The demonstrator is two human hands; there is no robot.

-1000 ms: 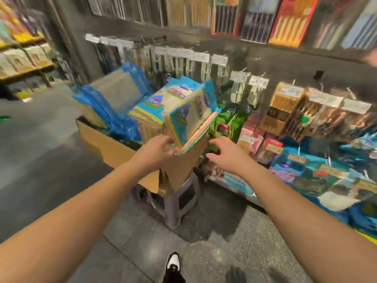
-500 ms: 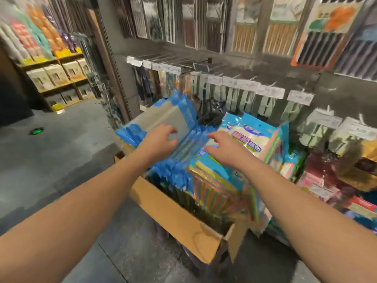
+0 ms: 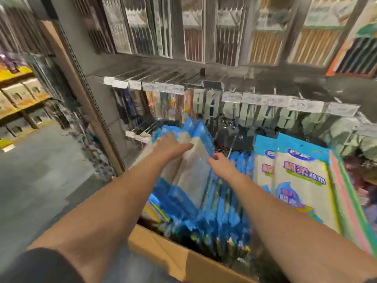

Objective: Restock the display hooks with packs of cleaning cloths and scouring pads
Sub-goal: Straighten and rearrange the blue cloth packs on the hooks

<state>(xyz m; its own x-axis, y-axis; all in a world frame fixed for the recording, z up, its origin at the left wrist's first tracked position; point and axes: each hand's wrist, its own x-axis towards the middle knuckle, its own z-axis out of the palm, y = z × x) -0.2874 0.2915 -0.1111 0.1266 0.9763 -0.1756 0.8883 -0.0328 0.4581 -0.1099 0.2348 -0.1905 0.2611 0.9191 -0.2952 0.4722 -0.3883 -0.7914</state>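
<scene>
A dim shop aisle with a grey floor runs along a wall of metal display hooks [image 3: 142,127], most carrying hanging goods behind white price tags [image 3: 230,97], while the hooks low on the left look bare, likely the spot to refill. Below them an open brown cardboard box [image 3: 163,248] stands packed upright with stock, so packs can be lifted out by their tops. The task's blue-edged packs of grey scouring pads [image 3: 193,170] sit at the box's left, one bundle raised and tilted toward the bare hooks; pale cleaning-cloth packs with blue headers and printed labels [image 3: 295,180] stand at the right. Both bare forearms stretch forward. The left hand [image 3: 170,145] lies over the top of the raised bundle, fingers spread across its face; motion blur hides whether the thumb closes behind it, so its grasp cannot be told. The right hand [image 3: 221,163] touches the bundle's right edge with relaxed fingers, apparently steadying it.
</scene>
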